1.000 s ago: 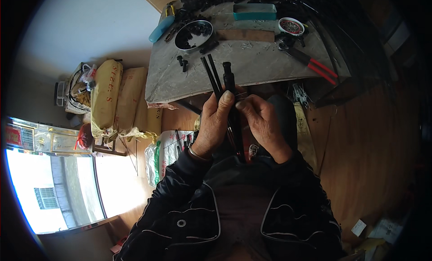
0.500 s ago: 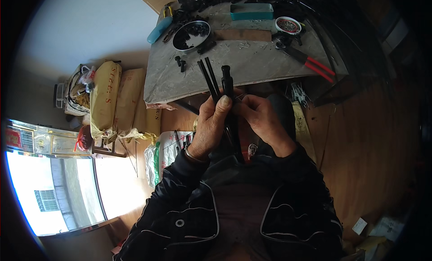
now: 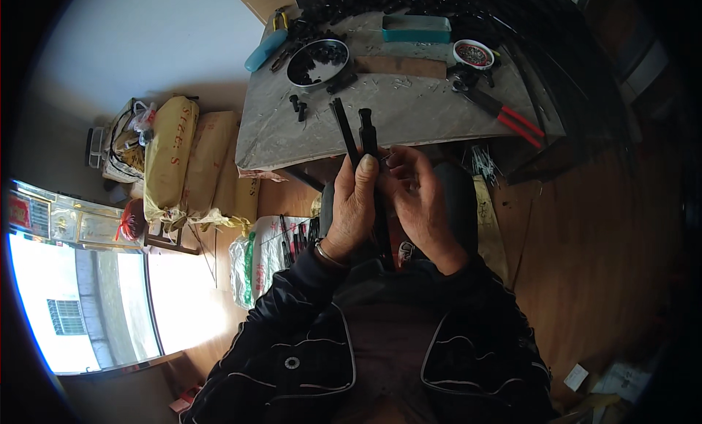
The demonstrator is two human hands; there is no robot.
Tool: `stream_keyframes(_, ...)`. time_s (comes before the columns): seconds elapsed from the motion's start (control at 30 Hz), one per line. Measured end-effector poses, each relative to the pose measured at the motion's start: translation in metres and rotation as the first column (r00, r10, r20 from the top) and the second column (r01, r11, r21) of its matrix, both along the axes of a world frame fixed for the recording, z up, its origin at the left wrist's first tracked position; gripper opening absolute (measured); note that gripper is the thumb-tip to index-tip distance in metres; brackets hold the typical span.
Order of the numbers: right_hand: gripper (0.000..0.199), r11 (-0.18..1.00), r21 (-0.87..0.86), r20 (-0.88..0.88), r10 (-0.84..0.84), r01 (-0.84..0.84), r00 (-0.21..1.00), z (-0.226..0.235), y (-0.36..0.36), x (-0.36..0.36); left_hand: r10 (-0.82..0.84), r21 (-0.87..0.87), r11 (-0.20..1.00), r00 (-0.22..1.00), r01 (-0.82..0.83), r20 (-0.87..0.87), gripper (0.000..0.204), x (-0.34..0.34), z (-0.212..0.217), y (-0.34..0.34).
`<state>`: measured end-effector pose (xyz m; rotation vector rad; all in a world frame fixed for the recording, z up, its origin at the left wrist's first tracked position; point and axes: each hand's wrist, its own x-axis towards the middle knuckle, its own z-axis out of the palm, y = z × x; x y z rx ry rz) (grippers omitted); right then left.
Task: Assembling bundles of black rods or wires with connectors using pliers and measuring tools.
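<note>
Left hand (image 3: 351, 208): grip clamped on a bundle of slim black rods (image 3: 342, 128) and a thicker black tube (image 3: 367, 129) with a collared top; thumb laid along the tube, metal bracelet (image 3: 328, 255) at the wrist. Right hand (image 3: 420, 201): just beside the tube, fingers curled, fingertips near its side; grip on any small piece impossible to tell, owing to blur and overlap.

Position of rods and tube: above the lap, between the hands, upper ends pointing toward the near edge of the grey desk (image 3: 281, 142).

On the desk, left part: round metal-rimmed dish (image 3: 327, 72) with small black pieces; two black fittings (image 3: 298, 108) just below it; blue-handled tool (image 3: 266, 51); yellow-handled pliers (image 3: 281, 19). Middle: teal open box (image 3: 417, 35); flat brown strip (image 3: 400, 66); scattered thin metal bits. Right part: round white-rimmed tub (image 3: 472, 67) of small pieces; red-handled tool (image 3: 518, 125), jaws toward the tub. Far side: heap of black parts (image 3: 373, 7).

On the floor, left: upright yellow sacks (image 3: 170, 157); pale plastic sheeting (image 3: 267, 267) with further dark rods. Below the desk, right: bundle of pale thin wires (image 3: 484, 162).
</note>
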<state>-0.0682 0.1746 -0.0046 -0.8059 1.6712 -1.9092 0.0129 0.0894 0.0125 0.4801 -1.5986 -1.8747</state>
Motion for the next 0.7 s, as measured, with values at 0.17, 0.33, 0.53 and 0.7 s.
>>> stream_keyframes(0.17,0.027,0.998,-0.063,-0.037,-0.011,0.009,0.999,0.003,-0.001,-0.011,0.045,-0.031,0.999,0.999,-0.045,0.004,0.034,-0.004,-0.002,0.003)
stream_keyframes(0.33,0.016,0.994,-0.079,-0.186,-0.094,0.080,0.978,0.014,0.001,-0.006,0.022,0.076,0.997,1.000,-0.021,-0.010,0.032,-0.003,-0.003,0.002)
stream_keyframes(0.53,0.009,0.970,-0.172,-0.426,-0.233,0.174,0.874,0.004,-0.004,-0.002,-0.029,0.070,0.997,1.000,0.028,0.002,0.032,0.000,0.000,0.002)
stream_keyframes(0.7,0.007,0.969,-0.185,-0.501,-0.238,0.165,0.832,-0.002,0.005,0.000,0.001,0.110,0.994,1.000,-0.003,0.022,0.029,-0.002,-0.001,0.000)
